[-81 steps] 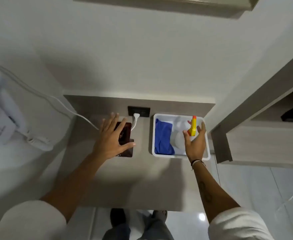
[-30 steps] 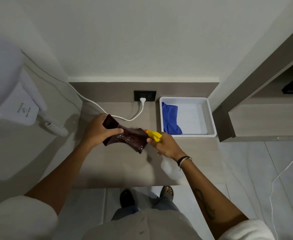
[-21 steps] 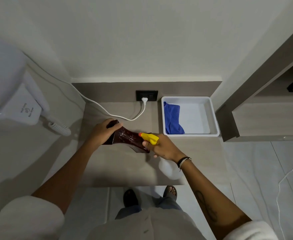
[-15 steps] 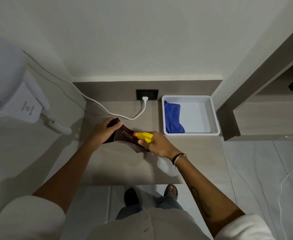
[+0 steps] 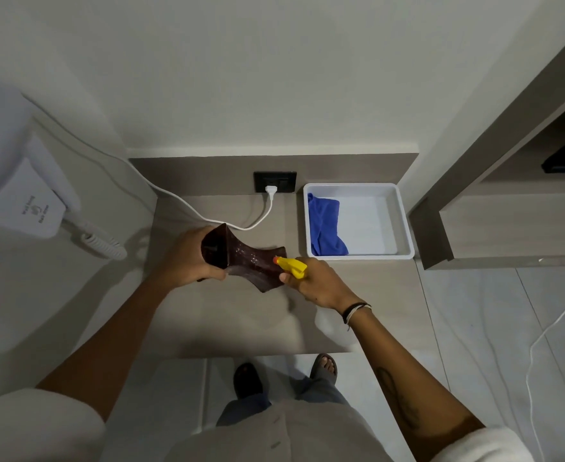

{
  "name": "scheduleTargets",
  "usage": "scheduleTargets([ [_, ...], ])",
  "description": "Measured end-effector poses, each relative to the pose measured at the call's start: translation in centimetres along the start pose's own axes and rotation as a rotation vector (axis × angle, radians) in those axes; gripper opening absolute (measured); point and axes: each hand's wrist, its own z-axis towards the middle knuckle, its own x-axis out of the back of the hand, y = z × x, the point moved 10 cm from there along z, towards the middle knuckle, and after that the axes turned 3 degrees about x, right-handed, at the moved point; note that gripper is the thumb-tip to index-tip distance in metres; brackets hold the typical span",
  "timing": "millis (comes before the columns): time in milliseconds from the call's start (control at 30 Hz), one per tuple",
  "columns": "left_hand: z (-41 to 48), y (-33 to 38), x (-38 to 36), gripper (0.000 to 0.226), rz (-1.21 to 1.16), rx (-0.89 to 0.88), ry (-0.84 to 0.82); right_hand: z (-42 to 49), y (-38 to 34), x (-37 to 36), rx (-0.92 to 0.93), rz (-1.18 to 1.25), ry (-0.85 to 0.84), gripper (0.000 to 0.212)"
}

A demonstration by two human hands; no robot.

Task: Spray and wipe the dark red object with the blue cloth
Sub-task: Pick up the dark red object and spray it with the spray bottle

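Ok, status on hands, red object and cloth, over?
Left hand grips red object, lifted. Right hand holds spray bottle, nozzle at it. Cloth unused in tray. Nothing in the way.

A dark red vase point(image 5: 241, 261), glossy and narrow-waisted, is held on its side above the surface. A spray bottle point(image 5: 293, 266) with a yellow head is aimed at it from 3 o'clock. A crumpled blue cloth point(image 5: 324, 228) lies at 2 o'clock.

I see dark red glossy vase point(image 5: 241, 261) | spray bottle point(image 5: 293, 266) yellow head, orange nozzle tip at its 10 o'clock | blue cloth point(image 5: 324, 228) in white tray point(image 5: 404, 225) | black socket point(image 5: 274, 181), white plug point(image 5: 270, 190) | grey-beige wood-grain counter point(image 5: 241, 321) | black and white wristbands point(image 5: 354, 310)
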Motion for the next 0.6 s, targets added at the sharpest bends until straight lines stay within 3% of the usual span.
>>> scheduleTargets([
  [100, 0.2, -0.7, 0.3, 0.066, -0.118, 0.150, 0.053, -0.3, -1.6, -0.2, 0.097, 0.033, 0.000, 0.044],
  [267, 0.0, -3.3, 0.3, 0.059, -0.324, 0.442, 0.112, -0.7, -4.1, -0.8, 0.179, 0.103, 0.022, 0.044],
  [467, -0.2, -3.3, 0.8, 0.060, -0.361, 0.467, 0.144, -0.4, -3.4, -0.5, 0.117, 0.092, 0.040, 0.039],
  [600, -0.2, -2.6, 1.7, 0.069, -0.288, 0.391, 0.151, -0.5, -1.3, 0.5, 0.013, 0.016, 0.088, 0.030],
])
